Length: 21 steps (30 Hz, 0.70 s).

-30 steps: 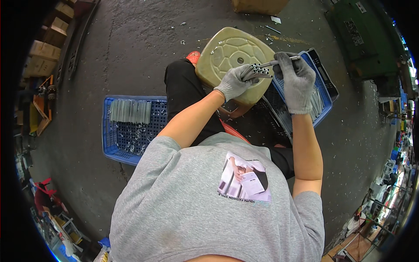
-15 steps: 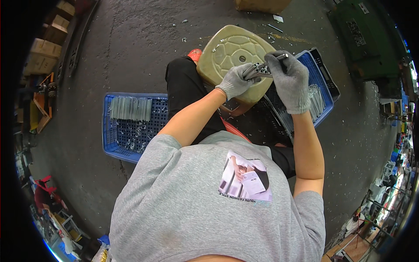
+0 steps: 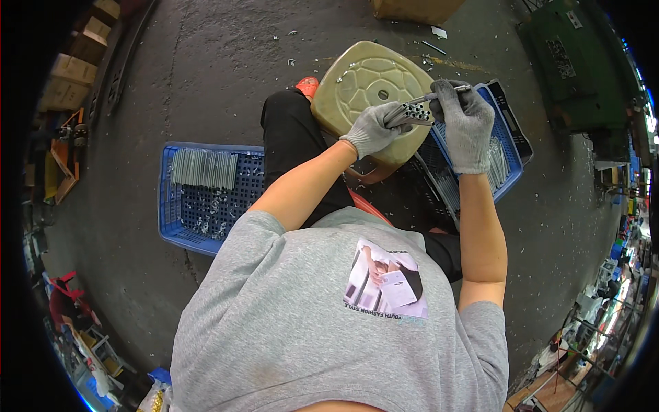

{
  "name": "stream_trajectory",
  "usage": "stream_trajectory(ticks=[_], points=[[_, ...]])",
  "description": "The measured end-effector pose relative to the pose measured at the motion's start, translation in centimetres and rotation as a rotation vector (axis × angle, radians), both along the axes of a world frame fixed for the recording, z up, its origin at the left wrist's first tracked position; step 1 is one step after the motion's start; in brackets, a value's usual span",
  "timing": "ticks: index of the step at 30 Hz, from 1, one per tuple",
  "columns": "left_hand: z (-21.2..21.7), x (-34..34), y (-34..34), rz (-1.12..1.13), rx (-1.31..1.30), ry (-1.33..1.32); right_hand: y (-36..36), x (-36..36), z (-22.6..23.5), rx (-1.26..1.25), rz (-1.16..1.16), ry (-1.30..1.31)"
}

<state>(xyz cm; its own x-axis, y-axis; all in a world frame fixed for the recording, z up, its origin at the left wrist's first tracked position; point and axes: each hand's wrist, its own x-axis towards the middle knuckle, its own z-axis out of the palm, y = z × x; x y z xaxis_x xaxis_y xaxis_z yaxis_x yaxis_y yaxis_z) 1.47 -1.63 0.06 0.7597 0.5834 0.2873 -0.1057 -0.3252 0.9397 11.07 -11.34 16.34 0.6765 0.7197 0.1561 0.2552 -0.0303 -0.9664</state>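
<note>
Over a beige stool [image 3: 357, 77], my gloved left hand [image 3: 373, 132] is closed around a bundle of thin silver metal tubes [image 3: 416, 115]. Their hollow ends face right. My right hand [image 3: 468, 129], also in a grey glove, pinches a slim pen-shaped metal rod [image 3: 463, 88] just above those ends. The rod's left end reaches the bundle; whether it touches or enters a tube I cannot tell. Right of the stool, a blue basket [image 3: 515, 173] holds more long metal tubes [image 3: 498, 159], partly hidden by my right hand and forearm.
On the left, another blue basket [image 3: 165, 206] contains a row of metal tubes [image 3: 204, 169] and small loose metal pieces [image 3: 209, 218]. A green machine [image 3: 573, 65] stands at the far right. A cardboard box [image 3: 417, 8] is at the back; metal scraps lie on the floor.
My right hand has turned and shifted slightly right, and the rod in it now lies flatter, pointing left to the bundle. The bundle's ends are turned more into view.
</note>
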Motion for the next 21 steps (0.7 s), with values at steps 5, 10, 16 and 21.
stream_trajectory(ticks=[5,10,16,21], points=[[-1.3,0.2,0.2,0.008,-0.015,-0.014,0.2,0.2,0.1,-0.036,0.073,-0.165],[-0.2,0.0,0.2,-0.019,0.007,0.044,0.6,0.9,0.1,-0.122,0.172,-0.436],[-0.7,0.1,-0.1,0.034,-0.010,-0.064,0.1,-1.0,1.7,0.014,0.069,-0.271],[0.6,-0.3,0.0,0.000,0.005,0.014,0.1,-0.4,0.4,-0.007,0.028,0.014]])
